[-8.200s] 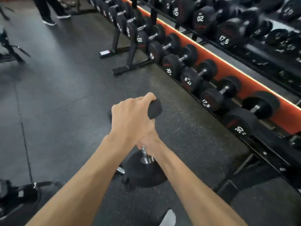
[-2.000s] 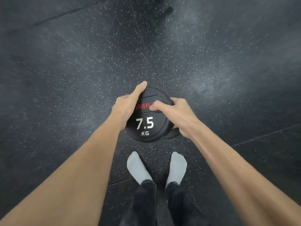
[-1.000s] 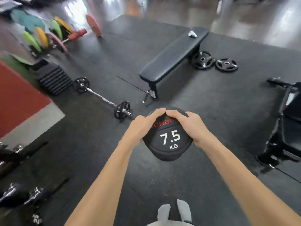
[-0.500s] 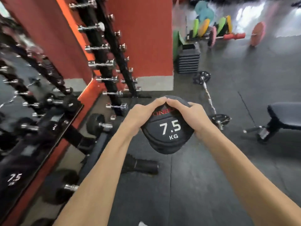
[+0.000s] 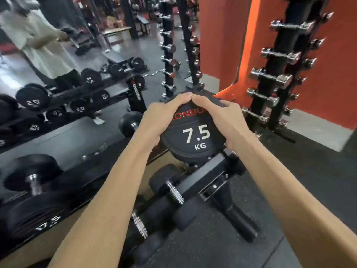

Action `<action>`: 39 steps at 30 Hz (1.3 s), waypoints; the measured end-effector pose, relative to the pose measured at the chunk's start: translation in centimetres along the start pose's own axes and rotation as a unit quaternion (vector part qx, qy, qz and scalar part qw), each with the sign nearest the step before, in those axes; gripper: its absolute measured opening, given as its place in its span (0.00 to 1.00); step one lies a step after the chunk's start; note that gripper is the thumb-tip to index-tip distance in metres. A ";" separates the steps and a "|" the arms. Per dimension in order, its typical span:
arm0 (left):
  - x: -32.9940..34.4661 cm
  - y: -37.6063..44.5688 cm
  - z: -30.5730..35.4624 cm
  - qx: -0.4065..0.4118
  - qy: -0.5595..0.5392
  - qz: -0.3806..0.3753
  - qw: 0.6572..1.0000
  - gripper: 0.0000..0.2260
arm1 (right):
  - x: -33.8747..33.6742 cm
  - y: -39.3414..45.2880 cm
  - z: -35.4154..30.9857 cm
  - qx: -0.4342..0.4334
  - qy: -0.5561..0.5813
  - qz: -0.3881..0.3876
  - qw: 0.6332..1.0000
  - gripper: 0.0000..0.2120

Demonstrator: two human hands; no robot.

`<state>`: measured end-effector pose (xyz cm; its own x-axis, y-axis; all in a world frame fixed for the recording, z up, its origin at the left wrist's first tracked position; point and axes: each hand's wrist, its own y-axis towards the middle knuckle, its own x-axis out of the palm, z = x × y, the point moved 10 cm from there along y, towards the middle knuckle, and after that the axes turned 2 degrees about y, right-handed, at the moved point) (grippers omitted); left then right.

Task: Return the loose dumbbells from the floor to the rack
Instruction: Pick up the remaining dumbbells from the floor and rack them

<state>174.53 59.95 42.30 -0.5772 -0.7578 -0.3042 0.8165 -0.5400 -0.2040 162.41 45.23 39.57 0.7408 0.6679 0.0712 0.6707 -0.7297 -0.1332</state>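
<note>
I hold a black 7.5 KG dumbbell upright by its top head, its white number facing me. My left hand wraps the head's left side and my right hand wraps its right side, fingertips meeting on top. The handle and lower head are hidden beneath. The dumbbell hangs just above the right end of the low black dumbbell rack, where a racked dumbbell with a chrome handle rests. Another black dumbbell lies lower on the rack.
A mirror along the left reflects racked dumbbells and a person in pale clothing. A vertical tree of small chrome dumbbells stands at the right against the orange wall. Speckled black rubber floor spreads to the right.
I carried the 7.5 KG dumbbell from the open floor, turning left past the bench and barbell, and now it is over the rack's end. Both hands kept their grip.
</note>
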 end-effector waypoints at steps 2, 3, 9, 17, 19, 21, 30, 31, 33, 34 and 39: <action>-5.0 1.4 -0.8 -0.005 -0.005 0.054 0.999 0.24 | 5.5 1.7 -0.4 -0.007 -0.004 -0.043 0.999 0.32; -7.4 2.0 -1.2 -0.008 -0.007 0.079 0.997 0.23 | 8.1 2.5 -0.5 -0.008 -0.005 -0.064 0.998 0.33; -19.3 3.9 -4.5 -0.046 -0.034 0.204 0.977 0.21 | 22.6 5.9 0.2 0.011 -0.022 -0.187 0.982 0.33; -29.7 5.5 -11.2 -0.124 -0.060 0.325 0.935 0.28 | 36.8 8.3 4.9 0.073 -0.041 -0.316 0.945 0.30; -31.4 5.7 -12.9 -0.142 -0.059 0.341 0.927 0.28 | 39.3 8.4 6.4 0.089 -0.047 -0.337 0.936 0.33; -32.9 6.1 -14.4 -0.156 -0.059 0.349 0.922 0.28 | 41.4 8.6 7.8 0.101 -0.055 -0.353 0.928 0.32; -38.3 7.8 -18.4 -0.143 -0.071 0.393 0.905 0.34 | 48.0 10.0 9.6 0.064 -0.090 -0.357 0.928 0.34; -38.6 8.1 -18.7 -0.137 -0.085 0.398 0.903 0.36 | 48.4 10.2 9.7 0.058 -0.092 -0.352 0.930 0.35; -39.4 8.9 -19.4 -0.131 -0.095 0.411 0.897 0.32 | 48.9 10.8 10.0 0.035 -0.097 -0.337 0.936 0.35; -39.7 9.1 -19.8 -0.130 -0.099 0.420 0.893 0.30 | 49.1 11.1 10.1 0.022 -0.098 -0.328 0.939 0.36; -40.8 10.7 -22.7 -0.105 -0.075 0.445 0.886 0.31 | 49.8 11.9 11.4 -0.035 -0.105 -0.298 0.948 0.33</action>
<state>207.09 93.42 31.42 0.3150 -0.8977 -0.3082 0.9235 0.3648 -0.1187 206.86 71.49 30.21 0.2101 0.9739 -0.0863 0.9742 -0.2159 -0.0652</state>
